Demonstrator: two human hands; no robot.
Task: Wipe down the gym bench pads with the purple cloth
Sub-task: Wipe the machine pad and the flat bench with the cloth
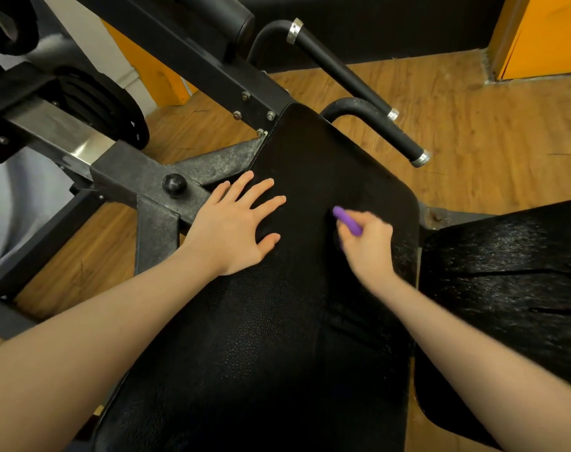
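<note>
Black pebbled-vinyl bench pad [277, 337], long and narrow, runs from the near edge of the view away toward the machine frame, its far end rounded. Beside it on the right lies a second black textured pad [506, 288], apart by a narrow gap. On the long pad the left hand [235, 230] rests flat, fingers straight and spread, holding nothing. The right hand [367, 246] is curled round a purple cloth [346, 220], bunched into a short roll; only its end shows, its long axis slanting up and to the left, out beyond the knuckles, on or just above the pad surface; contact cannot be told. Farther off stand the grey steel frame [167, 190] with a round black knob [174, 184], two black tubular handles [375, 125], stacked black weight plates [108, 106], and wood-plank flooring [473, 132].
</note>
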